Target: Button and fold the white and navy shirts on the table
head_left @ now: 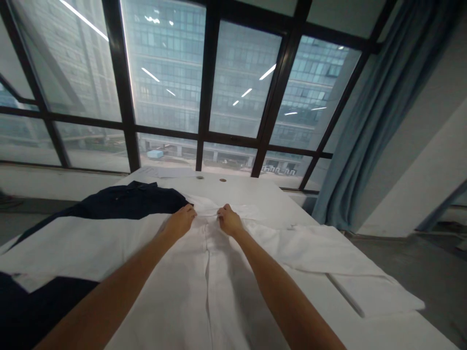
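Observation:
A white shirt (204, 272) lies spread flat on a white table (255, 192), its front opening running down the middle towards me. My left hand (181, 219) grips the shirt's collar area on the left side of the opening. My right hand (229, 218) grips the same collar area on the right side. Both hands sit close together at the far end of the shirt, fingers curled into the fabric. One sleeve (328, 253) stretches out to the right.
A dark navy garment (131, 199) lies on the table to the left, with more dark cloth (32, 311) at the near left. Large windows (204, 87) stand behind the table. A blue curtain (372, 121) hangs at the right. Grey floor (419, 272) lies beyond the right table edge.

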`<state>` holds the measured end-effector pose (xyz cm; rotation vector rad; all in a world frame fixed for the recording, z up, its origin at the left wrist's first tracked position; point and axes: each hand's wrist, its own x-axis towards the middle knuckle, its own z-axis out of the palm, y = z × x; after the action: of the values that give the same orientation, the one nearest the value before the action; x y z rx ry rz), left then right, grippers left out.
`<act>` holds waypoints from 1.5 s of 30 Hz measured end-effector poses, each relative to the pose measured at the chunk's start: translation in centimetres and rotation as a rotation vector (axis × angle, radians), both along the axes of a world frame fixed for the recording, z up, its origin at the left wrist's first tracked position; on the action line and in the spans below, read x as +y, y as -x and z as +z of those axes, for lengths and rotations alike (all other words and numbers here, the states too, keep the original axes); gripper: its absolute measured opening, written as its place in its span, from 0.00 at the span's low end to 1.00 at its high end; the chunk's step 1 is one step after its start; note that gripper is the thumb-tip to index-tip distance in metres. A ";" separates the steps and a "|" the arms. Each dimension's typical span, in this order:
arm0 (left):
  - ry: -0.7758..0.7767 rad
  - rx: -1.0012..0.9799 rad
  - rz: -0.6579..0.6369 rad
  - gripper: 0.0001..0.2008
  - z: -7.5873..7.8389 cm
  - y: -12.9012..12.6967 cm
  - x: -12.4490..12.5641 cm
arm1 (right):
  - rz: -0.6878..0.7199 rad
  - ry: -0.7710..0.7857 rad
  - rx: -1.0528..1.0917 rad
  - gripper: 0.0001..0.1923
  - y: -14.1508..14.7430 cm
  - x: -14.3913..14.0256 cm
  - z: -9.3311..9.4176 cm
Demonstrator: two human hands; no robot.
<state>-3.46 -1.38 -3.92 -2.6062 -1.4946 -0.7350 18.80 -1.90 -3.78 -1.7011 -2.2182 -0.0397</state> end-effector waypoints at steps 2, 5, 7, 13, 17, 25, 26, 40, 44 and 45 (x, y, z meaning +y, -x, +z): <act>-0.083 -0.176 -0.072 0.13 0.4 0.6 -2.4 | 0.033 -0.104 0.121 0.13 -0.5 -2.9 0.7; -0.134 -0.422 -0.107 0.14 1.0 0.5 -6.2 | 0.108 -0.197 0.293 0.13 -1.0 -7.9 1.3; -0.103 -0.546 -0.057 0.17 1.2 0.0 -8.3 | 0.158 -0.233 0.379 0.12 -1.1 -11.0 1.2; 0.163 -0.840 0.136 0.12 -1.3 -1.2 -10.6 | 0.150 -0.171 0.416 0.10 -1.7 -16.9 -0.2; 0.432 -1.027 0.082 0.18 -4.0 -1.3 -10.3 | -0.050 -0.072 0.144 0.16 -1.5 -17.6 0.3; 0.365 -1.122 -0.125 0.16 -5.3 -1.5 -10.6 | 0.145 -0.120 0.031 0.18 2.7 -14.1 2.7; 0.364 -1.122 -0.139 0.15 -5.1 -1.4 -10.7 | 0.200 -0.099 0.084 0.15 3.1 -13.5 2.6; 0.609 -1.384 -0.285 0.23 -4.2 -0.8 -11.8 | 0.294 0.011 0.716 0.12 1.3 -10.0 -0.2; 0.549 -1.240 -0.241 0.20 -4.4 -0.5 -11.6 | 0.289 0.044 0.788 0.13 0.4 -9.5 -0.5; 0.539 -1.204 -0.227 0.19 -4.4 -0.4 -11.5 | 0.293 0.047 0.803 0.14 0.1 -9.4 -0.5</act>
<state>-3.04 -12.90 -8.34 -2.7810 -1.7270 -2.5607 18.69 -11.29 -4.30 -1.0976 -1.8042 0.6508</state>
